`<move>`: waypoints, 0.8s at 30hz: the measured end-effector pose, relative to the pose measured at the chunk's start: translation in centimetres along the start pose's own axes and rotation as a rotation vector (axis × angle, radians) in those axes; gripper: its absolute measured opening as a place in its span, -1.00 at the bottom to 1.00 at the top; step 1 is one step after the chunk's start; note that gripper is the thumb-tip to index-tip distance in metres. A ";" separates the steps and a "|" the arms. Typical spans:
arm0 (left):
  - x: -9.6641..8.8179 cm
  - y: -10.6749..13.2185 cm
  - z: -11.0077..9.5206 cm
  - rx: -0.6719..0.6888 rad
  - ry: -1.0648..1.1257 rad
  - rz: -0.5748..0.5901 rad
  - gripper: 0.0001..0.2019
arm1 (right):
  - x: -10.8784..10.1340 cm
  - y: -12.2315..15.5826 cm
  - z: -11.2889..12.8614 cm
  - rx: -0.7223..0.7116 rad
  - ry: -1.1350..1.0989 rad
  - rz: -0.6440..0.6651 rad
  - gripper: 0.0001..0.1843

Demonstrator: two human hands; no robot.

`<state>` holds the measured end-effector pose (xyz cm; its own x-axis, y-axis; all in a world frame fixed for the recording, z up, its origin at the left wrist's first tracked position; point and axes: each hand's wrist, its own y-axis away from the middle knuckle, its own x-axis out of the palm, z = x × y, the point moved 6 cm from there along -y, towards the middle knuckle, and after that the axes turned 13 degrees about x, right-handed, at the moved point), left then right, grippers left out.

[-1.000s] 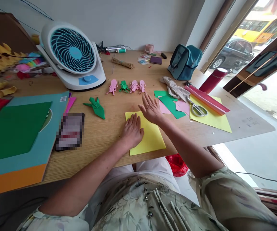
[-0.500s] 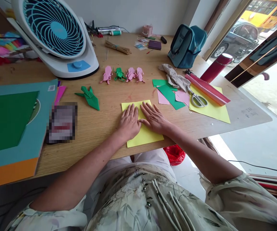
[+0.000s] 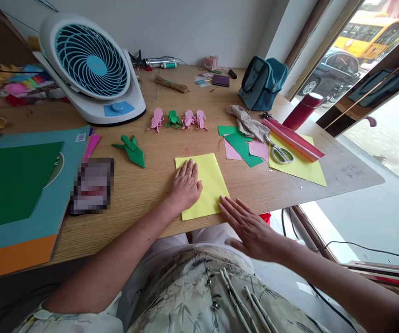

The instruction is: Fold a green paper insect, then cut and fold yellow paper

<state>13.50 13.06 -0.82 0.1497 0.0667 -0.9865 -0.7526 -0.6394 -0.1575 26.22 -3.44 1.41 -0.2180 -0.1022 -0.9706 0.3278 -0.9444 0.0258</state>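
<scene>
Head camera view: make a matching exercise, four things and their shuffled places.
1. pale-handled silver metal scissors
2. person's left hand
3. slender green folded-paper figure
4. person's right hand

A. flat on the central yellow paper sheet
B. on the wooden table, left of that sheet
C. at that sheet's near right corner
D. on the rightmost yellow paper sheet

Pairs: 1-D, 2-A, 3-B, 4-C

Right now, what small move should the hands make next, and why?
Perhaps slide the right hand inward over the yellow paper: it overlaps only near the close right corner, its palm beyond the table, while the left hand lies flat toward the left side.
</scene>
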 end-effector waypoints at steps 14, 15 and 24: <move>0.3 0.2 0.2 0.012 -0.063 -0.011 -0.39 | -0.1 -10.7 -4.4 0.106 0.017 -0.030 -0.29; 0.3 0.2 0.2 0.012 -0.061 -0.006 -0.39 | 0.1 -11.7 -5.5 0.125 0.041 -0.032 -0.29; 0.3 0.1 0.2 0.001 -0.018 0.056 -0.35 | -1.6 -17.4 -10.5 0.336 0.172 -0.096 -0.25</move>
<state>13.33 13.13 -1.14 0.0962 0.0448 -0.9944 -0.7603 -0.6414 -0.1025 30.47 16.48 0.05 -0.0666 0.0183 -0.9976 -0.0123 -0.9998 -0.0176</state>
